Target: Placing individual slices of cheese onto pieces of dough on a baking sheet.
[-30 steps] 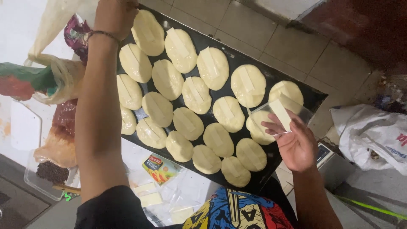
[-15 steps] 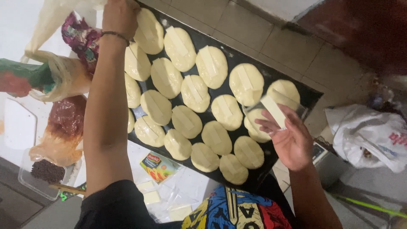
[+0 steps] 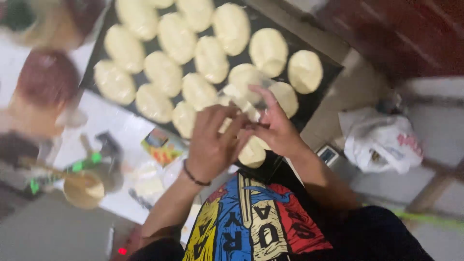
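In the head view, both hands meet over the near edge of a black rectangular baking tray (image 3: 314, 104). The left hand (image 3: 210, 145), with a dark bracelet on its wrist, has its fingers curled toward the right hand (image 3: 273, 128), and together they pinch a pale yellowish slab, seemingly a piece of cheese in clear wrapping (image 3: 241, 104), held just above the dough; motion blur hides the exact grip. The tray carries pale, oval flattened dough pieces (image 3: 210, 58) set close in rows; about sixteen show, though some are cut off at the top or covered by the hands. All look shaped and laid out, none visibly topped or filled, so that part appears still to be done. Beside the tray lie a small colourful printed packet (image 3: 162, 145), a round tan bowl (image 3: 84, 189) and, on the floor, one white plastic bag (image 3: 382, 142).
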